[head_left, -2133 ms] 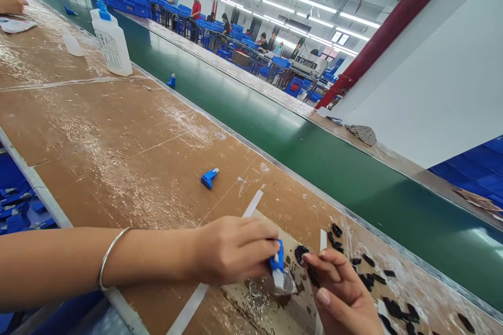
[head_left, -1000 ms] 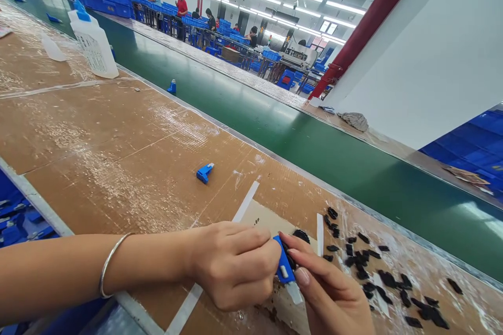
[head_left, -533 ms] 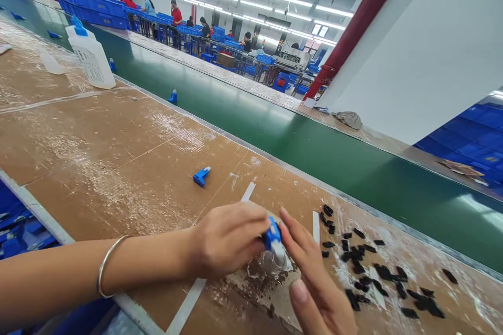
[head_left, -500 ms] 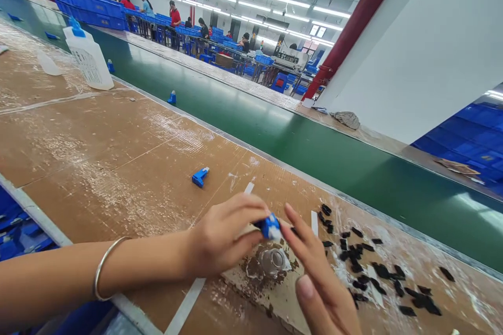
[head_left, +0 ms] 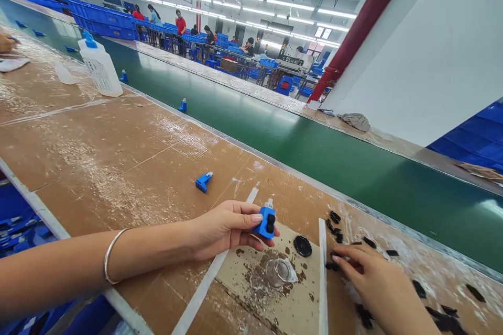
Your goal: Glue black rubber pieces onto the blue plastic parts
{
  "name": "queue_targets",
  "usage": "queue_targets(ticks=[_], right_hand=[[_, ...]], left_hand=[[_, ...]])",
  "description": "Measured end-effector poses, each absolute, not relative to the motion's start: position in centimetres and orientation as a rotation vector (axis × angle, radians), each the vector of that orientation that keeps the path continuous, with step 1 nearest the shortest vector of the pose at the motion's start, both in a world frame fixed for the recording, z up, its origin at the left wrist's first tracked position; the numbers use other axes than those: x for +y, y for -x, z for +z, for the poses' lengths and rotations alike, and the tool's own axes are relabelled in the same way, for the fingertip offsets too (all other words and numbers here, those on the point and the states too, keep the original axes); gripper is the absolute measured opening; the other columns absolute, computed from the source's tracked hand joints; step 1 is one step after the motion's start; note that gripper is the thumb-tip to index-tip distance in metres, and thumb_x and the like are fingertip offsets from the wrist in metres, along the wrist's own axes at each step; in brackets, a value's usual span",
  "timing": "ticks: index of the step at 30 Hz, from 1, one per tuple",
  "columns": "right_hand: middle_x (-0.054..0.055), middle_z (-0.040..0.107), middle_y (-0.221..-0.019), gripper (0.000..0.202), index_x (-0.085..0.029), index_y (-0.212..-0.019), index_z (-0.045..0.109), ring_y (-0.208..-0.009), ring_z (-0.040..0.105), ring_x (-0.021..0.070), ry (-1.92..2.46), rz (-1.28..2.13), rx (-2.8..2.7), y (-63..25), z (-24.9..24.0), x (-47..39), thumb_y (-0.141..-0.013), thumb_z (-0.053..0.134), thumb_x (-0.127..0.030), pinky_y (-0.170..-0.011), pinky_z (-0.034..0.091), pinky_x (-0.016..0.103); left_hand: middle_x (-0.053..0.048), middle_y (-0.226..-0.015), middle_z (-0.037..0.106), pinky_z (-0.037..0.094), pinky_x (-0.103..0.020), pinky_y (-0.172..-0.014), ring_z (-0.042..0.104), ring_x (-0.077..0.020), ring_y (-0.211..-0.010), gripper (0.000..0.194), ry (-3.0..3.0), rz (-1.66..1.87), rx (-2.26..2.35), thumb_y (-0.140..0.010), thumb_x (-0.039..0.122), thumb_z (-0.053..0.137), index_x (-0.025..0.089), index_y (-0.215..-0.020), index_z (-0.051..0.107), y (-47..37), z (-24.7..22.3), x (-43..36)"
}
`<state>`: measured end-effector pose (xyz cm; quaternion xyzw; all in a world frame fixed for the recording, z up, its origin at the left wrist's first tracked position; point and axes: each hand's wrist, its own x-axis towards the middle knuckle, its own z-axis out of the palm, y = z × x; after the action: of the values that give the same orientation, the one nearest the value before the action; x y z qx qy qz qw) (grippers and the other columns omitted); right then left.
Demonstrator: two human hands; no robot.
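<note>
My left hand (head_left: 230,227) grips a small blue plastic part (head_left: 264,213) between thumb and fingers, above the cardboard. A black piece (head_left: 271,223) sits on the blue part's near face, and a clear tip (head_left: 269,203) sticks up from its top. To the right, my right hand (head_left: 373,277) is low over the table, thumb and forefinger pinched on a small black piece (head_left: 333,266). More black pieces (head_left: 418,289) lie scattered around and beyond that hand, some hidden under it. Below my left hand stands a small clear glass jar (head_left: 280,272) on a wet, stained board.
A black round lid (head_left: 302,246) lies beside the jar. Another blue part (head_left: 204,182) rests on the table. Beyond runs a green conveyor belt (head_left: 243,125) carrying blue parts. A white bottle (head_left: 101,68) stands at back left, near another person's hand (head_left: 6,43).
My right hand has left the blue part and moved right, down to the black pieces. My left hand has turned the blue part, so its black piece and upright clear tip show.
</note>
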<state>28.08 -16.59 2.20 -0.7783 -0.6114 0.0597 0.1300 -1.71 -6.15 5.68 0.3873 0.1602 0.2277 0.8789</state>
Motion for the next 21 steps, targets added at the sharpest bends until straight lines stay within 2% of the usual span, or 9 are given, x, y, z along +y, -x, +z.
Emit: queue_targets(ticks=[6, 10, 13, 16, 19, 21], right_hand=[[0.007, 0.07, -0.093, 0.043, -0.025, -0.072, 0.074, -0.075, 0.066, 0.0278, 2.303, 0.065, -1.748, -26.7, 2.2, -16.4, -0.078, 0.037, -0.047, -0.059, 0.051, 0.037], [0.007, 0.068, -0.099, 0.05, -0.025, -0.075, 0.073, -0.081, 0.066, 0.0272, 2.471, 0.148, -1.758, -26.2, 2.5, -16.3, -0.08, 0.029, -0.049, -0.059, 0.05, 0.034], [0.007, 0.067, -0.099, 0.048, -0.023, -0.078, 0.07, -0.081, 0.065, 0.0263, 2.523, 0.208, -1.771, -26.1, 2.6, -16.3, -0.081, 0.026, -0.044, -0.057, 0.048, 0.032], [0.008, 0.067, -0.097, 0.047, -0.022, -0.08, 0.068, -0.081, 0.064, 0.0272, 2.553, 0.247, -1.761, -26.1, 2.6, -16.3, -0.08, 0.026, -0.042, -0.059, 0.048, 0.035], [0.008, 0.067, -0.095, 0.039, -0.024, -0.082, 0.065, -0.082, 0.063, 0.0277, 2.565, 0.288, -1.711, -26.2, 2.7, -16.2, -0.076, 0.031, -0.041, -0.064, 0.046, 0.037], [0.008, 0.067, -0.09, 0.035, -0.023, -0.083, 0.062, -0.082, 0.063, 0.0284, 2.529, 0.327, -1.598, -26.5, 2.6, -16.2, -0.071, 0.035, -0.042, -0.067, 0.045, 0.04]], left_hand=[[-0.015, -0.096, 0.064, 0.044, -0.022, -0.062, 0.061, -0.0156, -0.077, 0.018, -0.807, 0.455, 0.316, -0.082, 0.022, 0.063, 0.007, -0.092, 0.066, 1.7, 5.7, -6.1], [-0.015, -0.095, 0.063, 0.041, -0.022, -0.058, 0.057, -0.0138, -0.072, 0.02, -0.804, 0.465, 0.335, -0.083, 0.022, 0.06, 0.006, -0.093, 0.066, 1.5, 5.6, -6.1], [-0.015, -0.091, 0.062, 0.039, -0.022, -0.055, 0.054, -0.0133, -0.07, 0.03, -0.805, 0.481, 0.361, -0.085, 0.027, 0.058, 0.004, -0.103, 0.064, 1.4, 5.6, -6.3], [-0.011, -0.087, 0.06, 0.037, -0.022, -0.054, 0.05, -0.0118, -0.067, 0.037, -0.835, 0.487, 0.377, -0.081, 0.033, 0.063, 0.005, -0.104, 0.063, 1.4, 5.7, -6.5], [-0.006, -0.081, 0.059, 0.033, -0.02, -0.05, 0.047, -0.0085, -0.062, 0.038, -0.92, 0.481, 0.44, -0.072, 0.028, 0.072, 0.008, -0.103, 0.063, 1.5, 5.8, -6.6], [-0.003, -0.076, 0.059, 0.031, -0.019, -0.046, 0.045, -0.0071, -0.057, 0.034, -0.998, 0.478, 0.493, -0.071, 0.025, 0.071, 0.01, -0.1, 0.064, 1.5, 5.9, -6.5]])
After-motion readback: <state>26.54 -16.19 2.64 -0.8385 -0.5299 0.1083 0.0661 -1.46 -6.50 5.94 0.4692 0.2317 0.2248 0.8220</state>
